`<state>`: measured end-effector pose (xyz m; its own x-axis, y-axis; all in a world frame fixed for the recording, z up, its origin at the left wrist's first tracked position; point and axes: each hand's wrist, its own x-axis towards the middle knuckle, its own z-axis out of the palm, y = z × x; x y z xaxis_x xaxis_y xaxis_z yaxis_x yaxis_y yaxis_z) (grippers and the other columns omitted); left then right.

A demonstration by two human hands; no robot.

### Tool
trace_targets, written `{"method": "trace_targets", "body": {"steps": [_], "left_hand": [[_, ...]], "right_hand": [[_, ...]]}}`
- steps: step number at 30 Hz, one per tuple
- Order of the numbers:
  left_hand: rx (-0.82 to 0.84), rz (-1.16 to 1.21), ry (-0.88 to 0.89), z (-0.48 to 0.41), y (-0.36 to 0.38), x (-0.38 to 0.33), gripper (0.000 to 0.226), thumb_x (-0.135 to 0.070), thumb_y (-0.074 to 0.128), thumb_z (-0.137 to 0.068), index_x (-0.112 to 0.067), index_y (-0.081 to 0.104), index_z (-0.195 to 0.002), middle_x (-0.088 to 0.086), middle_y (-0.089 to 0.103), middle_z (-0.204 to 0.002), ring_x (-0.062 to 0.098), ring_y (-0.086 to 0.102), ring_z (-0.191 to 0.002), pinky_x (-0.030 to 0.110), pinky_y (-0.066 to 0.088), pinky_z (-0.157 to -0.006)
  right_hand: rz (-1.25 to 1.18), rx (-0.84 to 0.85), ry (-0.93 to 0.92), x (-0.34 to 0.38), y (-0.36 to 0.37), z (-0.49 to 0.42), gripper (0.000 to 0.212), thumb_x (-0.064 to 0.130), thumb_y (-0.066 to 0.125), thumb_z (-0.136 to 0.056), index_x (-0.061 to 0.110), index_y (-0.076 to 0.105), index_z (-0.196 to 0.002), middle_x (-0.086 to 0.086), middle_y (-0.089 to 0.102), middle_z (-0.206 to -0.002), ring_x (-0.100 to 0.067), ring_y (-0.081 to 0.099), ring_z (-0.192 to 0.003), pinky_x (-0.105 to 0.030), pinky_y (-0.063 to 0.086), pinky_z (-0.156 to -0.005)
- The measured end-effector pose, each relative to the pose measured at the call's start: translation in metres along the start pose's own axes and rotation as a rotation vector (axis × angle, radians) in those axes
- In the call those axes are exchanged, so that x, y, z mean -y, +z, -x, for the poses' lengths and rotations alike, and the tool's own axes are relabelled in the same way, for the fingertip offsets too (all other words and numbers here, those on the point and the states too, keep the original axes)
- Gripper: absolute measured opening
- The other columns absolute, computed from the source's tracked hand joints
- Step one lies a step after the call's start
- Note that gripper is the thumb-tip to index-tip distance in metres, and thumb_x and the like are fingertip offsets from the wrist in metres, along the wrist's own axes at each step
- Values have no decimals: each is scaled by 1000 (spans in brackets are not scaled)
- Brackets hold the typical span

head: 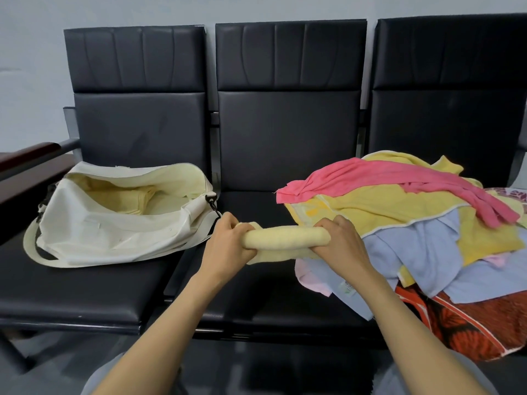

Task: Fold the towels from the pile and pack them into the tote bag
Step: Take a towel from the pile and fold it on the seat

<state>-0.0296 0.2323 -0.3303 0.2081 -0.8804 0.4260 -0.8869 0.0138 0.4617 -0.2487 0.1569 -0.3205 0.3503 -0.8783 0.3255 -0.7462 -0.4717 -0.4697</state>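
A pale yellow towel (285,238), rolled into a thick tube, stretches between my hands above the middle seat. My left hand (228,243) grips its left end and my right hand (342,243) grips its right end. The cream tote bag (94,232) lies open on the left seat, with a pale yellow folded towel (137,201) inside it. The pile of towels (413,223) covers the right seat: a pink one (370,175) on top, then yellow, light blue (422,252) and a red patterned one (470,326) at the bottom.
Three joined black padded seats (285,138) stand against a pale wall. A dark wooden armrest (31,158) bounds the left end. A black clip (212,202) and a strap hang at the bag's right end. Grey floor lies below the seat front.
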Motion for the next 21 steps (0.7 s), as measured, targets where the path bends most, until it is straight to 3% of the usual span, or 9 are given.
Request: {"method": "trace_targets", "body": {"steps": [2, 4, 6, 8, 12, 14, 17, 19, 21], "left_hand": [[70, 233, -57, -1, -7, 5, 34, -23, 76, -62, -20, 65, -94, -6, 45, -114, 10, 44, -106, 23, 41, -79], [153, 520, -143, -3, -16, 7, 42, -35, 72, -55, -22, 61, -93, -3, 60, -107, 15, 57, -103, 26, 50, -78], [164, 704, -192, -3, -20, 8, 43, -34, 72, -64, -20, 57, -102, 2, 65, -103, 19, 63, -99, 34, 55, -79], [171, 828, -223, 0, -23, 6, 36, -21, 72, -82, -22, 53, -113, 2, 63, -112, 16, 62, -104, 31, 55, -84], [138, 888, -245, 1, -26, 12, 34, -20, 66, -89, -23, 50, -120, -1, 63, -114, 13, 64, -103, 27, 54, -81], [106, 868, -271, 2, -29, 16, 34, -22, 64, -90, -20, 51, -121, -3, 64, -112, 11, 65, -100, 21, 53, -75], [171, 893, -317, 2, -30, 26, 36, -23, 64, -90, -15, 53, -123, 1, 67, -114, 15, 65, -104, 26, 54, -82], [296, 922, -382, 2, -33, 35, 35, -21, 64, -89, -12, 56, -122, 3, 68, -115, 19, 64, -108, 29, 54, -87], [419, 921, -428, 4, -36, 44, 36, -15, 64, -89, -8, 56, -124, 4, 68, -117, 20, 64, -109, 28, 54, -88]], "right_hand": [[-145, 27, 57, -3, -3, -2, 25, 22, 74, -77, 16, 61, -97, 4, 35, -111, -16, 33, -109, -26, 34, -82], [-358, 74, 104, -5, -9, -3, 37, 17, 78, -74, 14, 60, -107, 9, 33, -123, -13, 31, -120, -28, 34, -96], [-618, 151, 155, -5, -12, -4, 53, 16, 77, -77, 16, 53, -125, 9, 46, -128, -13, 44, -120, -34, 42, -100], [-777, 169, 153, -2, -8, -4, 46, 14, 73, -82, 17, 53, -123, 2, 61, -119, -16, 57, -112, -33, 49, -94], [-707, 154, 59, 7, 2, -1, 32, 20, 62, -92, 24, 46, -120, 15, 60, -104, 7, 57, -94, -14, 45, -79], [-637, 170, 35, 10, 5, -1, 30, 26, 58, -95, 25, 45, -121, 14, 60, -103, 4, 57, -90, -12, 46, -74], [-611, 162, 35, 15, 15, -4, 27, 24, 55, -97, 22, 44, -122, 12, 60, -100, 1, 56, -90, -9, 44, -69], [-614, 176, 60, 19, 23, -7, 29, 22, 53, -98, 20, 45, -125, 9, 60, -107, -5, 57, -97, -9, 42, -73], [-625, 250, 86, 18, 34, -10, 29, 23, 53, -98, 19, 50, -126, 7, 61, -114, -11, 58, -107, -18, 46, -83]]}}
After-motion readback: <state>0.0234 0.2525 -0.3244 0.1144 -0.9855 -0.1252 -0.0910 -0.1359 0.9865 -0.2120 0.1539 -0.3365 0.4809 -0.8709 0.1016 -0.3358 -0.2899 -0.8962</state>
